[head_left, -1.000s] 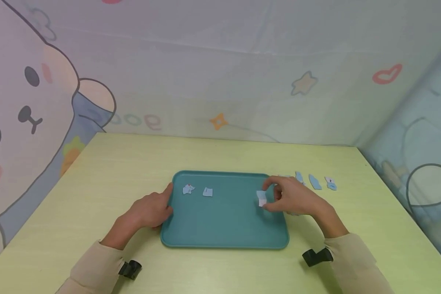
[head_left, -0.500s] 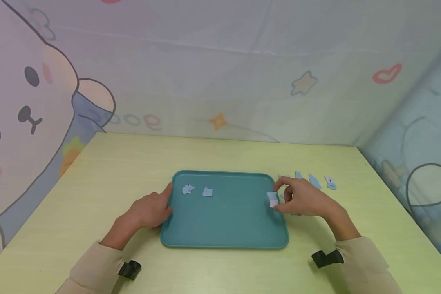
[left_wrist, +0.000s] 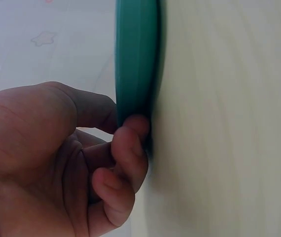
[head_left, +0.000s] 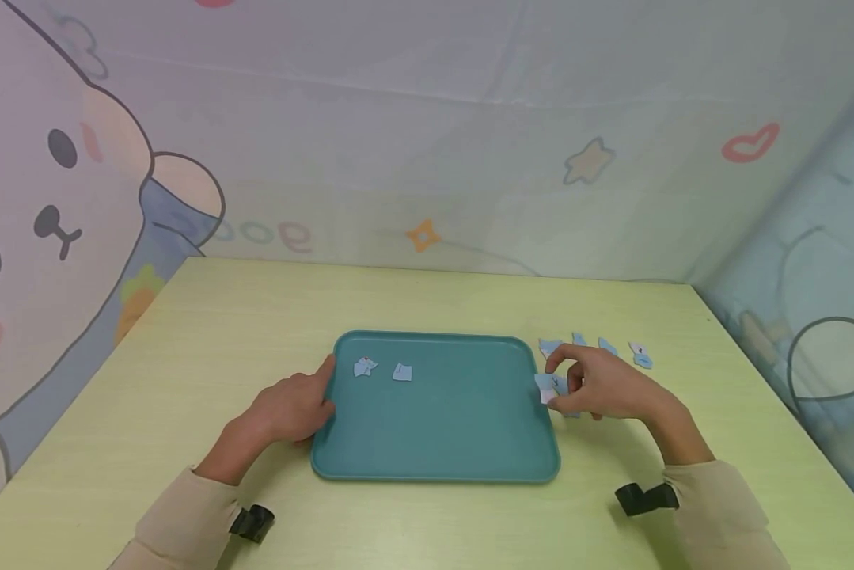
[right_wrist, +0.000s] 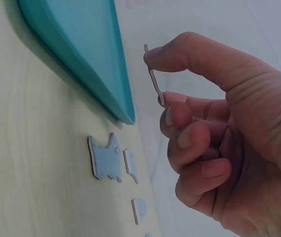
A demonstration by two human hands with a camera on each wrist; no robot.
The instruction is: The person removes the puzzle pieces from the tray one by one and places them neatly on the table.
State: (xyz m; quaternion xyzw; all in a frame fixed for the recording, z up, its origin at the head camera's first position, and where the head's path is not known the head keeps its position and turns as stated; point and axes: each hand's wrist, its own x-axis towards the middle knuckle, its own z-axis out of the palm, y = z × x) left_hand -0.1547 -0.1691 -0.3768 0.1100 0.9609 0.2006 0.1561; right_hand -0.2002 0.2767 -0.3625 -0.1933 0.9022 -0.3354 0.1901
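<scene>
My right hand (head_left: 601,384) pinches a thin blue-and-white puzzle piece (head_left: 544,388) between thumb and index finger, above the right rim of the teal tray (head_left: 437,431). In the right wrist view this piece (right_wrist: 155,81) shows edge-on, with the other fingers curled behind it. My left hand (head_left: 287,408) holds the tray's left edge; in the left wrist view its fingertips (left_wrist: 130,148) curl against the tray's side (left_wrist: 136,59). Inside the tray, near its back left, lie a pale piece with a red spot (head_left: 365,366) and a squarish piece (head_left: 402,372).
Several more puzzle pieces lie on the pale yellow table (head_left: 256,317) right of the tray, among them a blue-and-white one (head_left: 640,355). My right hand partly covers some. A patterned cloth (head_left: 469,158) hangs behind the table.
My right hand has moved right with its pinched piece, from above the tray's inside to above its right rim. The left hand and the tray stay where they were.
</scene>
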